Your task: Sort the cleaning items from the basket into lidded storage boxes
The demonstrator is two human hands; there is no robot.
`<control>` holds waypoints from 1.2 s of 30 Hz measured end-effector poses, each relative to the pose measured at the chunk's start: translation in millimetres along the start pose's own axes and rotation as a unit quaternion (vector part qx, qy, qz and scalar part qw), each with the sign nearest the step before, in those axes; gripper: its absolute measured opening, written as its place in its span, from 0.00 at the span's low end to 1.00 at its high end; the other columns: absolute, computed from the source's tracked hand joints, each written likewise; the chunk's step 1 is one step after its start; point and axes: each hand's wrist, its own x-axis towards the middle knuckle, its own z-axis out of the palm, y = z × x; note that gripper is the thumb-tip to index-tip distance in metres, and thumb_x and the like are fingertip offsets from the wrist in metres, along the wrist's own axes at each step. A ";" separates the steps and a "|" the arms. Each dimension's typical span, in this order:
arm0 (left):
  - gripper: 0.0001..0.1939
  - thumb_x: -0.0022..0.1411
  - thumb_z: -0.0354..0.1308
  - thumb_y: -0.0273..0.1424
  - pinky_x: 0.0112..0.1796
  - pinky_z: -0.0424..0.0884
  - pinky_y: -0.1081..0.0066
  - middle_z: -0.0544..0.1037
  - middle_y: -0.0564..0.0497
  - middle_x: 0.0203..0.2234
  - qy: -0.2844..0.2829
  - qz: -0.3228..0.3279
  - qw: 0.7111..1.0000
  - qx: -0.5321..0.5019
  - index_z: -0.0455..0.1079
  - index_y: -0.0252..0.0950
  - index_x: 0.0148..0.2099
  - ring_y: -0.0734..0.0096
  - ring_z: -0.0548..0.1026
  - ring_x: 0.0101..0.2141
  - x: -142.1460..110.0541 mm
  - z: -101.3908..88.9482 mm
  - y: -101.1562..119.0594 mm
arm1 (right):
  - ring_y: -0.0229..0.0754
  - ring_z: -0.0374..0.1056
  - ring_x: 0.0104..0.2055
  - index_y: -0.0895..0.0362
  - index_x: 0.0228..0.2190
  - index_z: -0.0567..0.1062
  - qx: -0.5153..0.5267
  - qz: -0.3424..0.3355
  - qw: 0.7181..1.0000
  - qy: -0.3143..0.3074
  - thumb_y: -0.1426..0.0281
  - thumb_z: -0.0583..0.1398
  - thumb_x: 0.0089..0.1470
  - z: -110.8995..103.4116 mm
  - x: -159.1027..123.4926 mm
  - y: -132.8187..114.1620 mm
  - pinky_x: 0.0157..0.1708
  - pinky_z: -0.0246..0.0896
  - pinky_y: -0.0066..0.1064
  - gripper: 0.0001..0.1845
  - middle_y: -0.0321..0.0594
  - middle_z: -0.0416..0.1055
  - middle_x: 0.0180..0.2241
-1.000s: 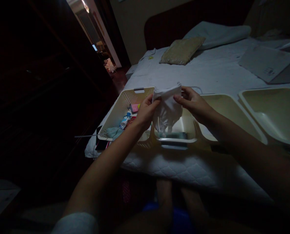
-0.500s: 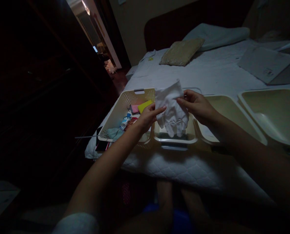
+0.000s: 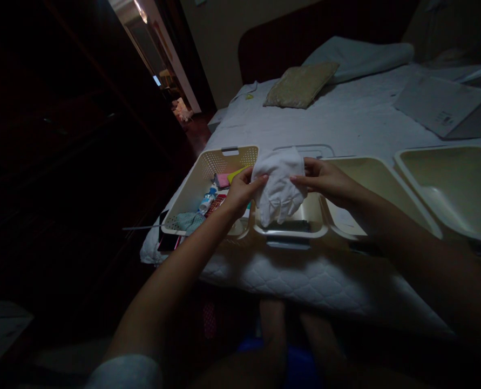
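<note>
A pair of white gloves [image 3: 278,183] hangs between both my hands, fingers pointing down, over a small cream tray [image 3: 292,229]. My left hand [image 3: 240,192] pinches the gloves' left edge. Gripping the right edge is my right hand [image 3: 325,181]. To the left stands a perforated cream basket [image 3: 216,159] holding small items: a pink block, a yellow-green piece, a small bottle, something teal.
Two larger cream tubs [image 3: 386,183] [image 3: 454,189] stand on the bed to the right. A tan pillow [image 3: 300,84] and papers [image 3: 442,102] lie farther back on the white sheet. Dark furniture fills the left side. My knees show below the mattress edge.
The gloves were tilted with the cuff lifted half a second ago; now they are bunched and lower, held closer to the small tray. Both hands have dropped slightly.
</note>
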 end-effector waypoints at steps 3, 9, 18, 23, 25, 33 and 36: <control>0.17 0.44 0.70 0.34 0.37 0.70 0.72 0.80 0.51 0.32 0.020 -0.002 1.000 0.019 0.74 0.34 0.38 0.73 0.75 0.33 0.5 -0.7 -0.2 | 0.43 0.72 0.36 0.56 0.40 0.77 -0.001 -0.004 1.000 0.013 0.64 0.70 0.40 -0.6 -0.2 0.0 0.31 0.68 0.33 0.23 0.44 0.77 0.40; 0.13 0.42 0.67 0.30 0.32 0.67 0.75 0.78 0.54 0.27 -0.008 -0.005 1.000 0.021 0.74 0.35 0.34 0.77 0.72 0.28 -0.8 -1.0 7.5 | 0.41 0.70 0.31 0.56 0.33 0.78 -0.006 -0.037 0.999 0.021 0.67 0.69 0.37 -4.7 0.1 3.0 0.29 0.66 0.32 0.17 0.40 0.77 0.33; 0.04 0.45 0.56 0.23 0.25 0.59 0.78 0.73 0.56 0.23 -0.022 0.044 0.995 0.089 0.71 0.35 0.25 0.81 0.66 0.22 0.1 -7.7 7.8 | 0.41 0.68 0.29 0.55 0.21 0.77 -0.057 -0.072 0.994 0.051 0.69 0.65 0.39 -10.0 1.0 0.2 0.33 0.66 0.37 0.02 0.38 0.72 0.25; 0.09 0.45 0.51 0.21 0.23 0.56 0.76 0.68 0.56 0.19 -0.037 0.060 0.985 0.159 0.71 0.36 0.25 0.80 0.62 0.20 -0.8 -8.5 12.8 | 0.40 0.66 0.28 0.54 0.20 0.74 -0.072 -0.069 0.994 0.043 0.74 0.61 0.41 -10.9 1.8 2.1 0.33 0.64 0.37 0.04 0.37 0.69 0.23; 0.10 0.44 0.51 0.20 0.23 0.55 0.76 0.68 0.56 0.19 -0.043 0.067 0.982 0.174 0.72 0.36 0.25 0.80 0.62 0.20 -0.6 -8.9 14.9 | 0.40 0.65 0.28 0.54 0.21 0.73 -0.075 -0.066 0.994 0.044 0.75 0.59 0.42 -11.4 1.9 2.3 0.32 0.64 0.37 0.05 0.36 0.68 0.23; 0.09 0.46 0.58 0.24 0.38 0.67 0.71 0.79 0.50 0.33 -0.076 0.064 0.978 0.182 0.78 0.36 0.31 0.70 0.73 0.36 -5.8 -5.7 28.0 | 0.40 0.63 0.28 0.56 0.25 0.73 -0.143 -0.056 0.986 0.058 0.65 0.60 0.48 -6.6 -1.0 -6.4 0.29 0.61 0.34 0.07 0.39 0.67 0.25; 0.07 0.51 0.62 0.31 0.40 0.69 0.68 0.79 0.49 0.33 -0.058 0.060 0.981 0.176 0.78 0.36 0.32 0.70 0.74 0.35 -5.8 -3.7 23.8 | 0.40 0.63 0.28 0.54 0.32 0.72 -0.186 -0.087 0.976 0.071 0.63 0.66 0.44 -5.3 -1.2 0.4 0.27 0.60 0.32 0.13 0.36 0.66 0.25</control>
